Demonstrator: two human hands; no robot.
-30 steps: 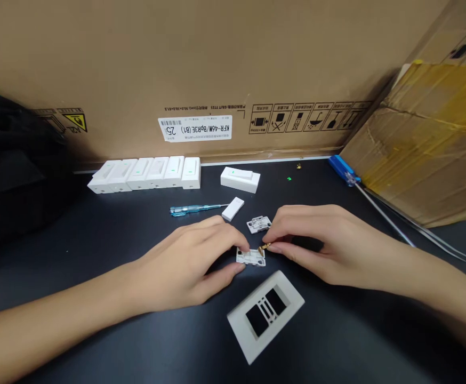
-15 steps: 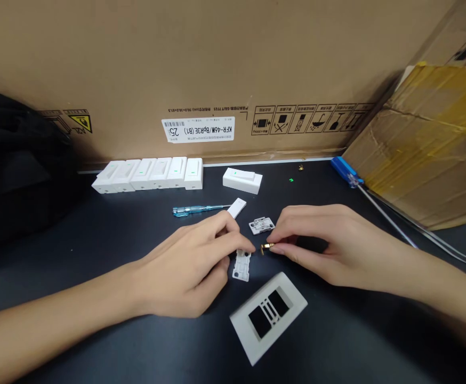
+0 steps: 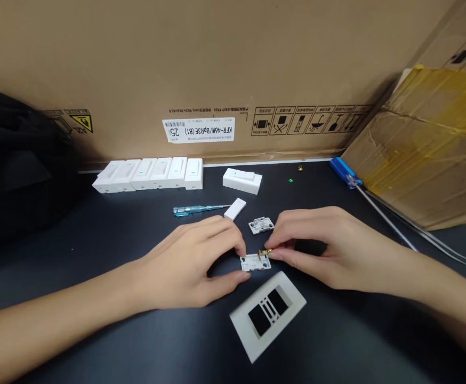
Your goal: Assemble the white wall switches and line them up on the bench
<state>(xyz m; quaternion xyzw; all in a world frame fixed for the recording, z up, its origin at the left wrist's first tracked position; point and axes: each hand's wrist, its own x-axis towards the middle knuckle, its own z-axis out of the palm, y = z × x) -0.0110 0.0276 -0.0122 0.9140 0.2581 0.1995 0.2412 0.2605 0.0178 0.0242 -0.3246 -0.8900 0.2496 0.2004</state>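
My left hand (image 3: 201,261) grips the left end of a small white plastic switch base (image 3: 256,262) between thumb and index finger, on the dark table. Pinched in my right hand (image 3: 316,245) is a brass-coloured metal contact piece (image 3: 263,253), held over the right part of that base; whether it touches is hard to see. A second white base with metal parts (image 3: 261,225) lies just beyond, beside my right fingertips. Nearer to me, a white switch frame (image 3: 268,317) with two dark openings rests at a slant. A white rocker cover (image 3: 235,208) lies past my left fingers.
Several white switches (image 3: 149,175) stand in a row at the back left, with another switch (image 3: 242,181) apart. A blue tester screwdriver (image 3: 199,209) lies before them. Cardboard boxes (image 3: 217,64) close off the back; a blue-handled screwdriver (image 3: 343,170) lies right, a black bag (image 3: 21,170) left.
The white base has been turned from lengthwise to crosswise and shifted right by my left hand, whose thumb and index finger now hold it. The brass contact has come over it.
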